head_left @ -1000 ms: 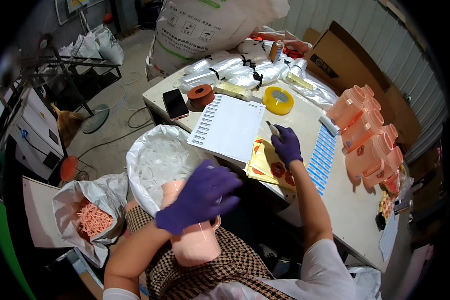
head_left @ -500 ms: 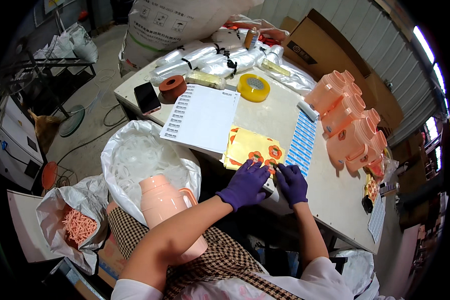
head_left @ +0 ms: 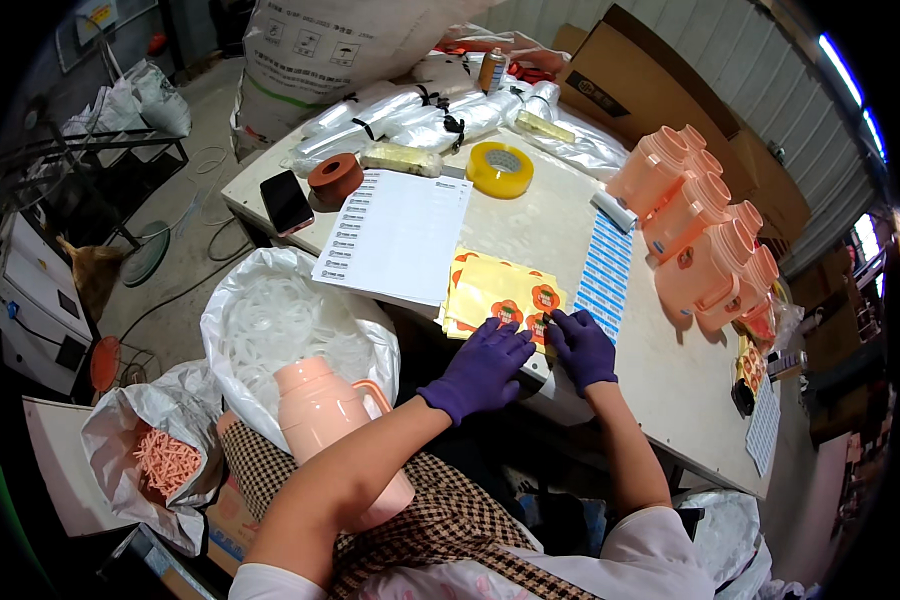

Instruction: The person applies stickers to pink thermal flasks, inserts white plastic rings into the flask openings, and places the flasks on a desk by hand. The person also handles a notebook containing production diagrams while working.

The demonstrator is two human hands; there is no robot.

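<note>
A small stack of yellow sticker sheets (head_left: pixel 490 283) with red flower-shaped stickers lies at the table's near edge. My left hand (head_left: pixel 482 366), in a purple glove, rests on its lower part with the fingers stretched out. At the near right corner my right hand (head_left: pixel 583 350), gloved alike, has its fingertips bent closely together against the sheet beside a red sticker. What exactly lies between those fingertips is partly hidden. A peach-coloured plastic jug (head_left: pixel 315 410) with a handle leans across my lap, under my left forearm.
Several peach jugs (head_left: pixel 705 260) stand at the table's right. Behind the stickers are white label sheets (head_left: pixel 400 235), yellow tape (head_left: pixel 500 170), brown tape (head_left: pixel 336 178) and a phone (head_left: pixel 287 200). A blue label strip (head_left: pixel 605 275) lies rightward. Sacks of clear rings (head_left: pixel 270 325) and pink pieces (head_left: pixel 167 465) stand left.
The whole view has shifted slightly. Both hands stay on the sticker sheets, with the right fingertips drawn a little closer to the lower right sticker.
</note>
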